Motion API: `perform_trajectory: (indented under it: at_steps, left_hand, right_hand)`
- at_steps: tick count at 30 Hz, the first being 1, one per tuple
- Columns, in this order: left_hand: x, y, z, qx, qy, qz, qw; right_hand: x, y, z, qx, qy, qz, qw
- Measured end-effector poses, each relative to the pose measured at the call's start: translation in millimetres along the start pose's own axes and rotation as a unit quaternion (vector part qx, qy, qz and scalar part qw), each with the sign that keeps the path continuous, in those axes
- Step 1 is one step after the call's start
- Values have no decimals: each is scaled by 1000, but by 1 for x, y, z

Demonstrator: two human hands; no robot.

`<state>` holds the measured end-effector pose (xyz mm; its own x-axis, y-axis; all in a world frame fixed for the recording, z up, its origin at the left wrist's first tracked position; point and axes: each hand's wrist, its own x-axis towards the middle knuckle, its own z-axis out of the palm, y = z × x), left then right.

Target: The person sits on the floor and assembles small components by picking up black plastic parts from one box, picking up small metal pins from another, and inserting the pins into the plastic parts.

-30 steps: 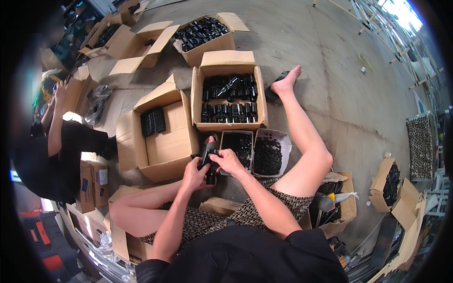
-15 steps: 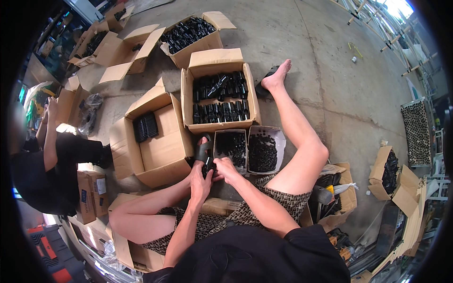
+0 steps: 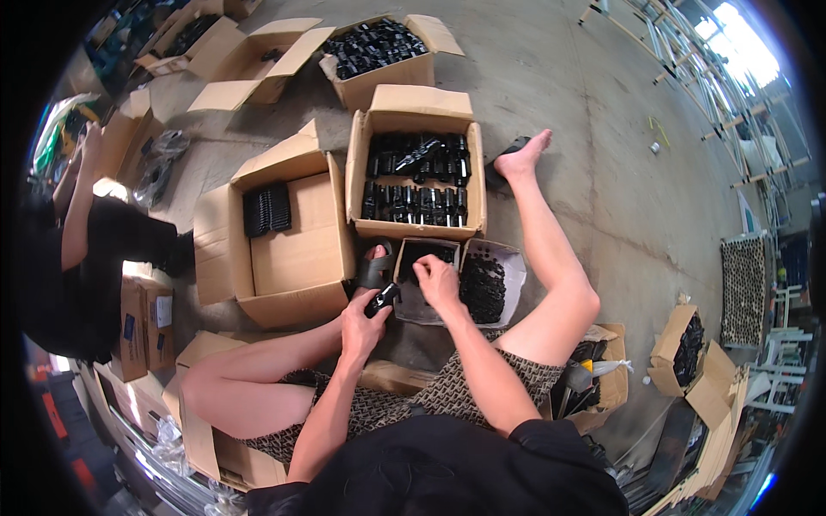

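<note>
A concrete floor extends beneath the whole work area, with metal racks along the upper right and several cartons at the upper left, near a co-worker's raised hands. The wearer sits at the lower centre, the left leg folded and the right leg stretched outward. The two hands are apart. The left hand is closed around a glossy black part, which is held tilted just beside the sandal on the left foot. The right hand is over the left-hand tray, its fingers bent downward above dark contents; whether they grip a piece cannot be told. Touching or just beside this tray stands a second, pale tray, holding a heap of small black pieces. Directly beyond both trays is a large open carton, in which black parts stand in a near row, with more behind and one lying slantwise on top. To its left, another open carton contains a compact stack of ribbed black parts at its far left corner. Farther off, a carton is heaped with black parts.
</note>
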<state>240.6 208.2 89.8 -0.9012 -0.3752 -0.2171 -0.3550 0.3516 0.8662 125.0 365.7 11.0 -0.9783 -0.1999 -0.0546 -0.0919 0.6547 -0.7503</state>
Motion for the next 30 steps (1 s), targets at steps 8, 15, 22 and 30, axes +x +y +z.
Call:
perform_trajectory:
  at_steps: [8,15,22,30]
  left_hand:
    - [4,-17,8,154,26,166,974]
    - [4,-18,8,148,25,199,968]
    - [6,-21,6,173,36,186,967]
    - [4,-18,8,174,29,184,967]
  right_hand:
    - [28,42,17,-419,-149,-185,877]
    - [24,45,7,-473,-199,-244,823]
    - [25,2,-30,-103,-221,-99,965]
    - [-26,-81,-45,13,-201,-205,958]
